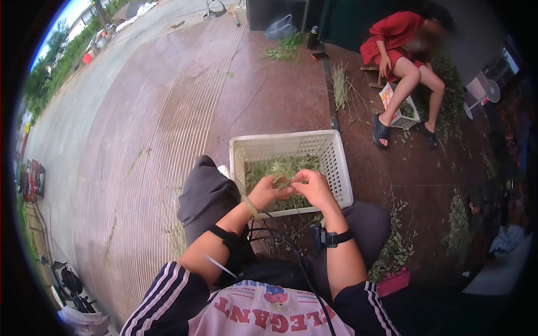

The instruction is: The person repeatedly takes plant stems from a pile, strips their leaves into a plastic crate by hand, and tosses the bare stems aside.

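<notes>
Over a white plastic basket [335, 168] between my knees, both hands work close together. My left hand [268, 192] is closed around a leafy green sprig [284, 170], whose leaves stick up past the fingers. The fingers of my right hand [314, 187] pinch at the same sprig, beside the left fingertips; the exact spot they grip is partly hidden. Loose green leaves [259, 169] cover the bottom of the basket below the hands.
At the upper right a person in red [395, 42] sits on a low stool with a small white basket [404, 119] between the feet. Stripped stems [341, 87] and leafy branches [395, 238] lie on the floor. A dark bottle [313, 38] stands near a phone [320, 56].
</notes>
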